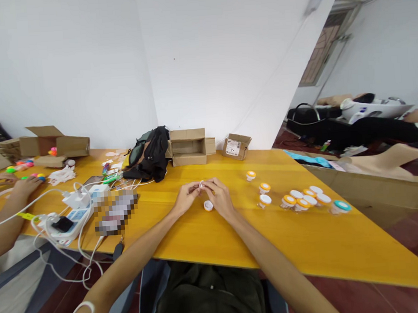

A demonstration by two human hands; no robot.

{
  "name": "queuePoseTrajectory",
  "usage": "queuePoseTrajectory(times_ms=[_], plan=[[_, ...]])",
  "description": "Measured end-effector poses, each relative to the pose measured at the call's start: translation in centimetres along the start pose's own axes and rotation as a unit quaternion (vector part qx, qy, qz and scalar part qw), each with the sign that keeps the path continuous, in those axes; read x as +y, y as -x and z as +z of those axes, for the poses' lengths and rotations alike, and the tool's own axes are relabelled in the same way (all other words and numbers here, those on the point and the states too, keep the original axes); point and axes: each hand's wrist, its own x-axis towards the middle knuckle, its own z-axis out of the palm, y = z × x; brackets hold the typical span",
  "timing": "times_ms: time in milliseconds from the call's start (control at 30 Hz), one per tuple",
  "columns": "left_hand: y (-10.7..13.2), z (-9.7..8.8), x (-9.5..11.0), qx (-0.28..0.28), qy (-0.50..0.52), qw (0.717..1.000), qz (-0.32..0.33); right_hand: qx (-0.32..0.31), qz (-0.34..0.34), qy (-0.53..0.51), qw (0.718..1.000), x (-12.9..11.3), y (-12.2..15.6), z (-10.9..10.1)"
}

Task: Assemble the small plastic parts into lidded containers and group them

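Observation:
Above the middle of the yellow table [214, 237], my left hand [188, 196] and my right hand [217, 194] meet, fingertips together. Between them they pinch a small white piece [201, 184], mostly covered by the fingers, so its kind is unclear. Just below the fingers lies a round white cap [208, 205], its hollow side facing up. To the right stand several small clear jars with orange, white or teal lids, among them an orange-lidded jar [264, 188], a white-lidded jar [264, 200] and a teal-lidded jar [340, 207].
Along the wall are an open cardboard box [189, 148], a smaller box [237, 146] and a black bag [149, 153]. On the left lie a phone [117, 213] and a power strip [75, 218] with tangled white cables. Another person's hands [27, 186] work at the far left.

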Motion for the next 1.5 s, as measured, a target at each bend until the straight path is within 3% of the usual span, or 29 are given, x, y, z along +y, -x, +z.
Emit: queuePoseTrajectory(times_ms=[500, 800, 967, 1500], plan=[[-0.1, -0.2, 0.2, 0.012, 0.006, 1.0, 0.007, -0.026, 0.004, -0.023, 0.999, -0.9, -0.1, 0.1], [-0.1, -0.2, 0.2, 0.009, -0.031, 0.999, 0.017, 0.03, 0.109, -0.094, 0.989, -1.1, -0.9, -0.4], [0.1, -0.1, 0.4, -0.009, -0.042, 0.999, 0.025, -0.012, 0.15, -0.127, 0.98, -0.5, -1.2, -0.5], [0.3, 0.1, 0.4, -0.022, -0.063, 0.997, 0.042, -0.022, 0.109, -0.105, 0.988, -0.9, -1.2, -0.7]])
